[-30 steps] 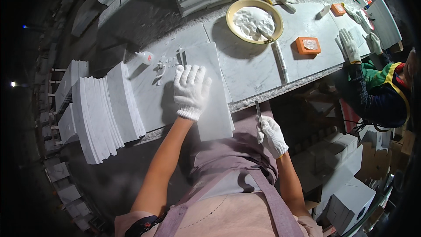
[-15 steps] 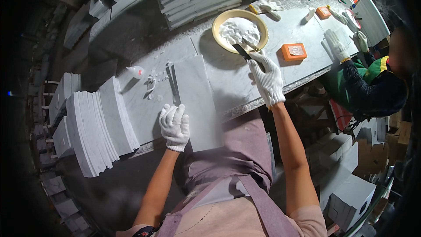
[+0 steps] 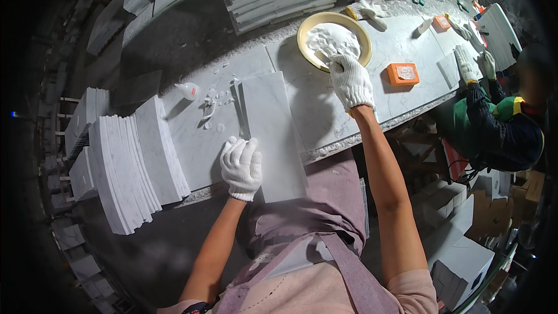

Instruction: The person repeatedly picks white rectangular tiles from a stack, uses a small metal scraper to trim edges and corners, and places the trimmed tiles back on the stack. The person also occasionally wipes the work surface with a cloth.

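"Dim workshop, pale stone surface (image 3: 401, 41), slabs stacked at far and left. Where's the work?"

"Grey-white slab (image 3: 273, 134), centre, lying lengthwise, near end jutting past the surface's near edge."

"Pose of the hands?"

"Both gloved. Left hand (image 3: 241, 169) low at the slab's left edge, knuckles up, fingers half curled; cannot tell whether it grips. Left forearm slants up from near left."

"And the right?"

"Right arm stretched well forward, leaning slightly left. Right hand (image 3: 351, 84) palm down, fingers bunched at the near rim of a yellowish bowl (image 3: 301, 41) of white powder (image 3: 334, 38). Cannot tell what, if anything, is in its grasp."

"Nearby?"

"Orange box (image 3: 402, 74) right of that hand; small white bottle (image 3: 187, 90) left of the slab. Co-worker at far right, gloves over the surface."
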The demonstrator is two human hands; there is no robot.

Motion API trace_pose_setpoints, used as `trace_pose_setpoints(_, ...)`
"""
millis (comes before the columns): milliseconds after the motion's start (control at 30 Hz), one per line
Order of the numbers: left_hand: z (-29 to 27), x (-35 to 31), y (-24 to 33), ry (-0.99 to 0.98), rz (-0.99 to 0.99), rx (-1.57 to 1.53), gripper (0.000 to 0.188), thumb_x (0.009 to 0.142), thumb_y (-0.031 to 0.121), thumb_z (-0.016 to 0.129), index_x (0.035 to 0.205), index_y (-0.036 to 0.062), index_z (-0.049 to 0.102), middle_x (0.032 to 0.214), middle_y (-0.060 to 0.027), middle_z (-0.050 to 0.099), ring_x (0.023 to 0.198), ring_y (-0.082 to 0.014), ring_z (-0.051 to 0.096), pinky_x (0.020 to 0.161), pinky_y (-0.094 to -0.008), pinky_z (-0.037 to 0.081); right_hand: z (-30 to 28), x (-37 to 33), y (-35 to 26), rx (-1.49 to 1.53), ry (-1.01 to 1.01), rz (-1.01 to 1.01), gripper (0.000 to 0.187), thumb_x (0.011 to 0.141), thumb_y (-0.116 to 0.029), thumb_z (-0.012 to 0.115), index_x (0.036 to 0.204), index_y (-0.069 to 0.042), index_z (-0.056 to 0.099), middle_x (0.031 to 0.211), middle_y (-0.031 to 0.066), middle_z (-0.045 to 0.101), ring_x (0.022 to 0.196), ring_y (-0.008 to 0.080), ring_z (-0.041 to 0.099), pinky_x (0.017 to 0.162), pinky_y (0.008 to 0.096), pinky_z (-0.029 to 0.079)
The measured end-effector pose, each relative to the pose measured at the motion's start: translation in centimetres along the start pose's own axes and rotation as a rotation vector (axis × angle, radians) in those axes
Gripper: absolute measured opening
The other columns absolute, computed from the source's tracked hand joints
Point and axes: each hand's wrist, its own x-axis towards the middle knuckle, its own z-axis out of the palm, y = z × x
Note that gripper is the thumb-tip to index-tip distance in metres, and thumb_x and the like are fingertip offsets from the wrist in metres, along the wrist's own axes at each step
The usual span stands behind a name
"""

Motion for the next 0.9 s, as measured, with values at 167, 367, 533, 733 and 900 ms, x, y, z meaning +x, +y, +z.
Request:
trace_pose_setpoints(167, 0.0, 0.0, -0.1, 0.013, 0.005, -0.008, 0.033, 0.098, 0.021, 0.067, 0.127, 0.0071, 0.073, 0.120, -0.0117, 0.069, 0.119, -0.0340, 0.063, 0.117, -0.0545, 0.043, 0.5, 0.4, 0.4, 0.106, -0.014, 0.047, 0.029, 0.100, -0.027, 0.066, 0.115, -0.005, 0.078, 0.081, 0.0121, 0.076, 0.069, 0.0212, 0.073, 0.067, 0.0359, 0.056)
trace_pose_setpoints(367, 0.0, 0.1, 0.1, 0.023, 0.007, 0.006, 0.033, 0.099, 0.023, 0.066, 0.128, 0.0076, 0.073, 0.120, -0.0114, 0.069, 0.120, -0.0338, 0.063, 0.116, -0.0541, 0.044, 0.8, 0.4, 1.3, 0.267, -0.105, 0.219, 0.036, 0.097, -0.035, 0.069, 0.118, -0.009, 0.078, 0.111, 0.0201, 0.077, 0.106, 0.0372, 0.072, 0.095, 0.0428, 0.054)
trace_pose_setpoints(533, 0.0, 0.0, 0.1, 0.027, -0.010, -0.013, 0.034, 0.099, 0.024, 0.066, 0.129, 0.0092, 0.073, 0.121, -0.0109, 0.069, 0.119, -0.0338, 0.063, 0.115, -0.0534, 0.045, 0.9, -0.2, 1.4, 0.364, -0.024, 0.125, 0.031, 0.103, -0.023, 0.067, 0.125, -0.004, 0.076, 0.081, 0.0029, 0.071, 0.066, 0.0084, 0.065, 0.058, 0.0264, 0.053)
trace_pose_setpoints(733, 0.0, 0.1, 0.1, 0.055, -0.015, -0.007, 0.031, 0.099, 0.025, 0.067, 0.126, 0.0106, 0.074, 0.120, -0.0094, 0.069, 0.119, -0.0325, 0.064, 0.113, -0.0522, 0.047, -1.0, -3.0, -0.2, 0.492, -0.087, 0.165, 0.030, 0.104, -0.023, 0.069, 0.128, -0.006, 0.075, 0.088, 0.0004, 0.072, 0.069, 0.0061, 0.065, 0.054, 0.0224, 0.053)
trace_pose_setpoints(900, -0.2, 0.1, 0.1, 0.063, -0.016, -0.002, 0.030, 0.099, 0.025, 0.066, 0.124, 0.0109, 0.074, 0.118, -0.0091, 0.070, 0.117, -0.0319, 0.065, 0.112, -0.0514, 0.047, -1.3, -8.7, -2.4, 0.713, -0.324, 0.298, 0.033, 0.105, -0.022, 0.069, 0.133, -0.003, 0.072, 0.087, -0.0013, 0.069, 0.069, 0.0052, 0.063, 0.053, 0.0204, 0.051)
